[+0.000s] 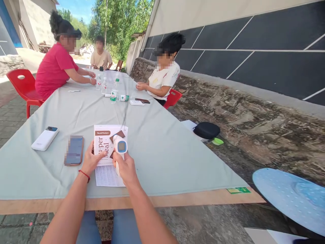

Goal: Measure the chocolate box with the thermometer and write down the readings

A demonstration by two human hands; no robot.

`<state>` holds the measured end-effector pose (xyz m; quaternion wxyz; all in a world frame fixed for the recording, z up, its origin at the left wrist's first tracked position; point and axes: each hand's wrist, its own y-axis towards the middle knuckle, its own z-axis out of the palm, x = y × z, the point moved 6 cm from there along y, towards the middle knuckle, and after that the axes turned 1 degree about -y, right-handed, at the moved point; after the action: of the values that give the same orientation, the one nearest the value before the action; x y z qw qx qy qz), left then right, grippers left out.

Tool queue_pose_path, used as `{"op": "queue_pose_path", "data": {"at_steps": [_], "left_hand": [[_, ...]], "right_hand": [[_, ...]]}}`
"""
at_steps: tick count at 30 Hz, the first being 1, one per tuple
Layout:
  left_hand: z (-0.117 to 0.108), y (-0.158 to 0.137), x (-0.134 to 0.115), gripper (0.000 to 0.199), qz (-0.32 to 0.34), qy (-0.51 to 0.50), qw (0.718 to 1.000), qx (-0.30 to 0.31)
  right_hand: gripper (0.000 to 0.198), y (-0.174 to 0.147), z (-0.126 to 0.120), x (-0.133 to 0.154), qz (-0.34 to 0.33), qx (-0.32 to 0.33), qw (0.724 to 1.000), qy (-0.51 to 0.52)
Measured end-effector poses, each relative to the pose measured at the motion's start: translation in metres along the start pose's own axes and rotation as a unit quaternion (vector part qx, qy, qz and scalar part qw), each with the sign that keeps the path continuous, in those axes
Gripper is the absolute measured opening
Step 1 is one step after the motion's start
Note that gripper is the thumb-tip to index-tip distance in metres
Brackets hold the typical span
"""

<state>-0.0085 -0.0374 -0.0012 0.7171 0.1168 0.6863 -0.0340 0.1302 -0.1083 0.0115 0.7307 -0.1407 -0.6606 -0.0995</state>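
My left hand point(94, 156) grips the left edge of a white and brown box point(101, 140) printed "NutriMotion", its thumb across the front. In my right hand point(126, 169) is a white and blue infrared thermometer point(122, 146), held by its handle with its small grey screen towards me. The thermometer overlaps the right part of the box. Under the box lies a printed sheet point(108, 177) with rows of small text, partly covered by my right hand. A phone point(74, 150) lies just left of my left hand.
A white power bank point(45, 139) lies at the left on the cloth-covered table point(162, 152). Several water bottles point(114, 91) stand or lie farther back, near a dark phone point(142, 100). Three people sit around the far part. A blue round object point(289, 193) is at the right.
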Motion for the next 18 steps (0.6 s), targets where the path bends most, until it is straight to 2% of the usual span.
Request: {"op": "queue_pose_path", "data": {"at_steps": [10, 18], "left_hand": [[-0.0009, -0.0021, -0.0023, 0.071, 0.011, 0.005, 1.0, 0.019], [-0.0016, -0.002, -0.0013, 0.072, 0.003, 0.007, 1.0, 0.027]], "right_hand": [[0.028, 0.0016, -0.0014, -0.004, -0.025, -0.004, 1.0, -0.011], [0.023, -0.0005, -0.0014, 0.0014, -0.012, 0.001, 0.999, -0.033]]}}
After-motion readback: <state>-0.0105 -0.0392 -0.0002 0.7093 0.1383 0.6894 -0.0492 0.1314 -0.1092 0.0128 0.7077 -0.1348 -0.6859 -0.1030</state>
